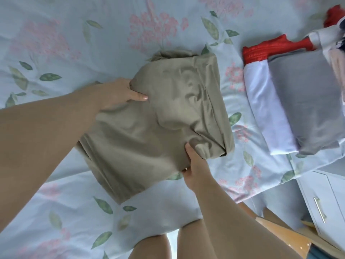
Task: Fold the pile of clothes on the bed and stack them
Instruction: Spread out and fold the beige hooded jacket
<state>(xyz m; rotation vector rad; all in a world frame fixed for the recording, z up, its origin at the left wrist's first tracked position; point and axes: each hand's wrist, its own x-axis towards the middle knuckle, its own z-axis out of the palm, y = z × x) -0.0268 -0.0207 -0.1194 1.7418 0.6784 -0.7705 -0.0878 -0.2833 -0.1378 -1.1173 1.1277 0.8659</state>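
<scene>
Item 1. Bed (56, 43), pale blue sheet printed with pink blossom and green leaves. It carries everything listed below; its right edge runs down past a white drawer cabinet (321, 195) with a metal bar handle (319, 210)

Item 2. Khaki cotton garment (168, 113), folded to a thick rectangle, towards the middle of the bed and nearer its front edge than its far one. Whether it rests on the sheet or is raised just off it cannot be told. Taken at two opposite sides, most likely so the folds stay closed while it is carried across to the stack

Item 3. Stack of folded clothes near the right edge of the bed: a grey folded piece (306, 101) on top, a white folded piece (265, 109) under it, a red ribbed piece (261, 51) showing at the far end. Edges roughly squared, probably to take the next piece flat

Item 4. Loose heap of red, white and dark cloth (334, 19), far right corner, not yet folded

Item 5. Left hand (119, 92), gripping the garment's left side: thumb (138, 95) laid on top, the other fingers hidden beneath the cloth

Item 6. Right hand (194, 165), gripping the near right corner: thumb (187, 148) pressed into the upper layer, fingers curled under the edge. The garment lies between the two hands, pinched through its full thickness at each
</scene>
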